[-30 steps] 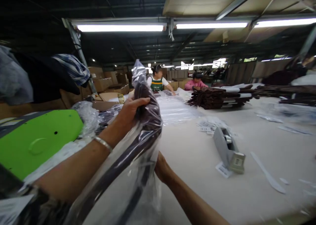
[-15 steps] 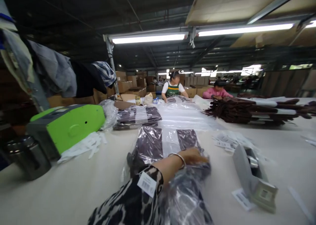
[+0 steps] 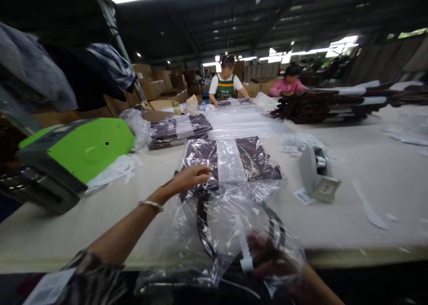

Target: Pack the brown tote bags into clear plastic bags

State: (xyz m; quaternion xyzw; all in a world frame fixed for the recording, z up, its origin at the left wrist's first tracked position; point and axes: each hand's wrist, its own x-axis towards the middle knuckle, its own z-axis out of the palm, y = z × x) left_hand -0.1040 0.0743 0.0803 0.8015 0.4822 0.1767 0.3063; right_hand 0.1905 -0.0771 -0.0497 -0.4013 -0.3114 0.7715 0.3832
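Left hand has shifted from right to left over the film-wrapped brown bag on the surface. Left fingers curl, grip indeterminable; fingers of the right hand, blurred behind film, likewise. Caution: sharp pulling on the handles could tear the film.

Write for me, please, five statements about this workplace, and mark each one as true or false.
1. The tape dispenser stands right of the wrapped brown bundle. True.
2. The left hand is over the dispenser. False: the left hand is over the bundle's left part.
3. The right hand shows through clear plastic. True.
4. The green machine is right of the bundle. False: the green machine is left of it.
5. A green apron is visible beyond the bundle. True.
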